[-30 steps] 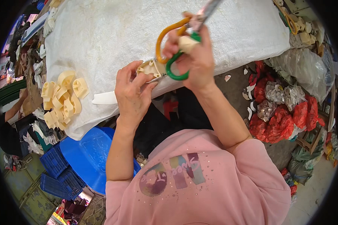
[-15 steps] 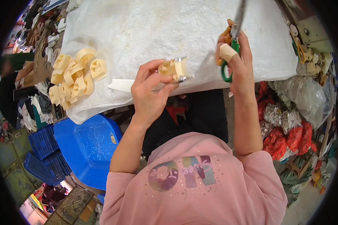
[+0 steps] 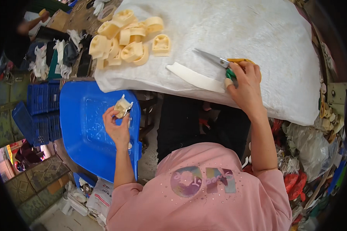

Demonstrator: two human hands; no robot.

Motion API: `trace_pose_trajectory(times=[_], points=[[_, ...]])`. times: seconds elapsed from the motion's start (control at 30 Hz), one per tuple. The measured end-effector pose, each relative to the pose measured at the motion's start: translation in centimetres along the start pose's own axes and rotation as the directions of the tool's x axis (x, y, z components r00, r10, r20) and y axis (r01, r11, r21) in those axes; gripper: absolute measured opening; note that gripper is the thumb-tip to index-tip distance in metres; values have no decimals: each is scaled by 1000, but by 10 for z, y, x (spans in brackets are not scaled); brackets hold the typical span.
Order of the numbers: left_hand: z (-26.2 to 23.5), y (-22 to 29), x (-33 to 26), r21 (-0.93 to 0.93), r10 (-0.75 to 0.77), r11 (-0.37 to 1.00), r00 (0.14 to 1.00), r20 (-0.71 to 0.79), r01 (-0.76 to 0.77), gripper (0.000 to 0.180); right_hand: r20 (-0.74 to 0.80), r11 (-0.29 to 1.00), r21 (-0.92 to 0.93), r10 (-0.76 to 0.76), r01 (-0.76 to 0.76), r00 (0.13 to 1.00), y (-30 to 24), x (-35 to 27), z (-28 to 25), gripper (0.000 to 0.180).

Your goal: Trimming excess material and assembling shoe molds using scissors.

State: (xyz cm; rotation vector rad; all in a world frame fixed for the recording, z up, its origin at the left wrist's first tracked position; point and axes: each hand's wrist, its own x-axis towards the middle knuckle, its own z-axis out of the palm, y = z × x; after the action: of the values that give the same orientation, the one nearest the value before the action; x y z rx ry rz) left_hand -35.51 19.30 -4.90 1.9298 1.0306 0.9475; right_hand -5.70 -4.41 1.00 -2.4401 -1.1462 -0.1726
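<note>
My left hand (image 3: pixel 117 127) is raised over a blue plastic tub (image 3: pixel 75 142), with its fingers pinched on a small cream-coloured moulded piece (image 3: pixel 122 106) that has a shiny silver strip at its edge. On the white-covered table, my right hand (image 3: pixel 246 85) is closed round the handles of a pair of scissors (image 3: pixel 221 61), one green and one orange. The scissors' blades point to the far left, close to the cloth. A curved white strip (image 3: pixel 194 78) lies on the table's near side, its right end by my right fingertips.
Several cream moulded pieces (image 3: pixel 133 52) are heaped on the table (image 3: pixel 266 34) at the far left. Stacked blue crates (image 3: pixel 42 115) stand left of the tub. Clear plastic bags (image 3: pixel 312 142) and red bags (image 3: pixel 297 186) are piled at the right.
My left hand has carried the cream piece from the table edge left and down over the tub. My right hand has lowered the scissors to the table, and their blades now point left.
</note>
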Motion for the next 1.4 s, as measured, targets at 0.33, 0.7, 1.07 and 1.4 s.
trace_pose_trajectory(times=[0.33,0.7,1.07,1.4], points=[[-54,-94,-40,682,-279,703,960,6,200,31,78,941,253,-249,222,965,-50,6,13,21],[48,65,21,-33,186,982,949,255,-184,16,277,962,183,-250,204,928,-52,24,23,6],[111,125,-2,-478,4,744,711,703,468,44,77,840,327,-481,434,873,-84,26,-8,17],[81,98,26,-817,-263,265,853,450,512,49,-51,862,400,-319,312,947,-84,94,60,39]])
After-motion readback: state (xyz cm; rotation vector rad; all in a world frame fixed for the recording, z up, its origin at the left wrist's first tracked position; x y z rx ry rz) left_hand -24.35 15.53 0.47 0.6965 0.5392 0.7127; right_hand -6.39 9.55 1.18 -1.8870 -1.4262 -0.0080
